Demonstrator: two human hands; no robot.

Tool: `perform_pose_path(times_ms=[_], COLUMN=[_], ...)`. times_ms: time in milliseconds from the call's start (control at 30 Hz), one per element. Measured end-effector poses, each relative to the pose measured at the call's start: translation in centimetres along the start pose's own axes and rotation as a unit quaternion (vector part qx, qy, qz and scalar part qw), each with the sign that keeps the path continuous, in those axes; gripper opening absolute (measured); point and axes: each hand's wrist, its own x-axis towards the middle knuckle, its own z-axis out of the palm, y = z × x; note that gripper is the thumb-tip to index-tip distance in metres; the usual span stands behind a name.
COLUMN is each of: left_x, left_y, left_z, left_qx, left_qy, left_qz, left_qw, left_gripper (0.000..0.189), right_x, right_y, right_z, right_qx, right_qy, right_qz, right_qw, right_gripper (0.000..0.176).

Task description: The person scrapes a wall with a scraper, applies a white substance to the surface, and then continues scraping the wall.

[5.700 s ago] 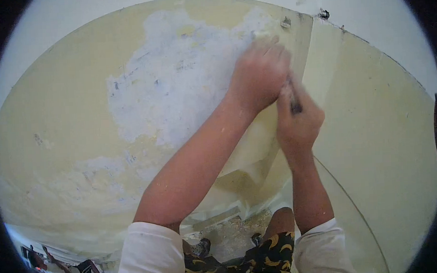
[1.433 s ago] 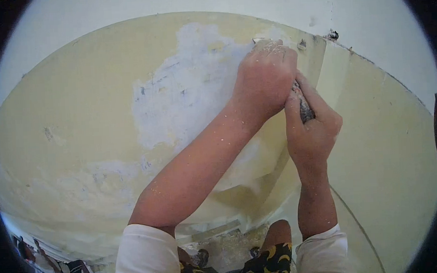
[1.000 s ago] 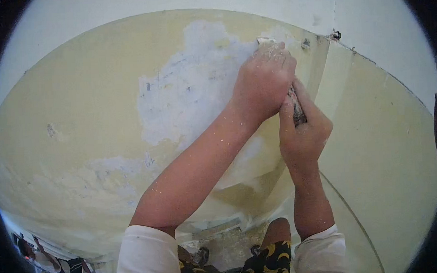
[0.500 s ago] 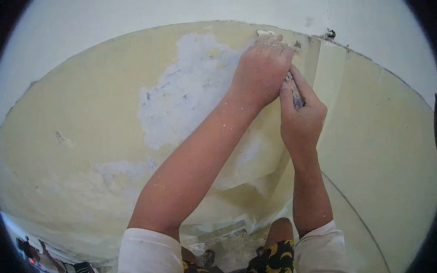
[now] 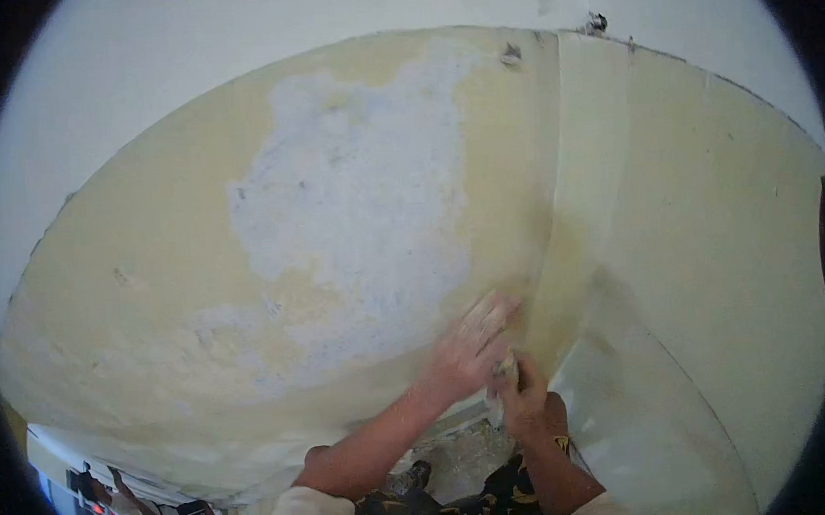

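My right hand [image 5: 526,395] is wrapped around the handle of a scraper [image 5: 505,368], smeared with pale residue. Just above it, my left hand [image 5: 476,342] presses over the tool's front part, fingers together and dusted white; the blade is hidden beneath. Both hands are low on a yellow painted wall [image 5: 506,189], close to its vertical corner. Left of them spreads a large whitish patch [image 5: 363,186] where the yellow coat is gone, with ragged edges and small dark marks.
A white surface [image 5: 328,13] meets the wall along the top. Dark damaged spots [image 5: 597,22] sit near the upper corner. A paler green wall [image 5: 705,199] continues right. Another person [image 5: 133,500] is far off at lower left. My patterned shorts [image 5: 414,511] show below.
Both hands have moved down the wall with the scraper, from near the top edge to close to my knees. The whitish patch is now more uncovered, and the view has shifted slightly.
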Motion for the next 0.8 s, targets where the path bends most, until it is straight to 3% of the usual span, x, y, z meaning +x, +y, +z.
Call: perform_pose_path(times_ms=[67, 133, 167, 233, 267, 300, 333, 367, 433, 467, 533, 600, 633, 700, 733, 800], left_x=[-4.5, -8.1, -9.0, -9.5, -10.7, -12.0, -13.6, -14.0, -14.0, -14.1, -13.5, -17.2, -19.6, -24.6, -26.0, -28.6], left_y=[1.6, 3.0, 4.0, 4.9, 6.1, 7.0, 7.4, 7.7, 6.7, 6.2, 4.2, 1.6, 0.4, -2.2, -2.7, -3.1], left_z=[1.7, 2.8, 3.1, 5.1, 6.2, 7.6, 8.1, 7.9, 7.5, 7.6, 6.6, 9.4, 10.9, 14.2, 14.2, 14.2], left_qx=[-0.016, 0.022, 0.019, -0.102, -0.099, -0.246, -0.381, -0.375, -0.366, -0.355, -0.3, -0.337, -0.34, -0.352, -0.352, -0.136], left_qy=[-0.008, 0.054, 0.045, 0.148, 0.139, 0.124, 0.109, 0.104, -0.005, 0.037, -0.059, 0.001, -0.002, 0.013, 0.015, -0.11], left_qz=[-0.034, -0.106, -0.11, -0.293, -0.3, -0.416, -0.519, -0.531, -0.565, -0.553, -0.602, -0.625, -0.633, -0.665, -0.664, -0.608], left_qw=[0.999, 0.993, 0.993, 0.939, 0.939, 0.866, 0.757, 0.753, 0.74, 0.753, 0.738, 0.704, 0.696, 0.659, 0.659, 0.775], left_gripper=[0.022, 0.023, 0.023, 0.03, 0.03, 0.029, 0.029, 0.029, 0.031, 0.03, 0.028, 0.03, 0.03, 0.034, 0.034, 0.036], right_x=[-2.7, -4.5, -5.4, -4.7, -5.1, -5.5, -5.9, -6.2, -6.1, -5.6, -4.8, -4.1, -3.9, -3.4, -3.4, -3.2], right_y=[2.7, 4.1, 4.4, 5.4, 5.7, 6.0, 6.7, 7.3, 8.2, 8.4, 10.0, 12.8, 13.5, 15.1, 14.0, 11.1], right_z=[-1.7, -2.8, -3.1, -3.9, -4.5, -5.1, -5.1, -5.2, -4.8, -4.1, -2.6, -1.7, -2.2, -4.3, -4.8, -6.2], right_qx=[-0.025, -0.048, -0.001, 0.047, 0.044, 0.043, 0.049, 0.023, 0.0, -0.001, -0.003, -0.113, -0.117, -0.378, -0.379, -0.442], right_qy=[-0.012, -0.026, -0.027, -0.032, -0.055, -0.077, -0.079, -0.07, -0.061, -0.067, -0.071, -0.095, -0.095, -0.225, -0.226, -0.203], right_qz=[0.028, 0.054, 0.109, 0.165, 0.165, 0.166, 0.179, 0.2, 0.232, 0.222, 0.23, 0.162, 0.173, 0.075, 0.073, 0.123], right_qw=[0.999, 0.997, 0.994, 0.985, 0.984, 0.982, 0.979, 0.977, 0.971, 0.973, 0.971, 0.976, 0.973, 0.895, 0.894, 0.865], right_gripper=[0.034, 0.034, 0.033, 0.032, 0.032, 0.032, 0.032, 0.032, 0.031, 0.032, 0.034, 0.038, 0.038, 0.046, 0.046, 0.051])
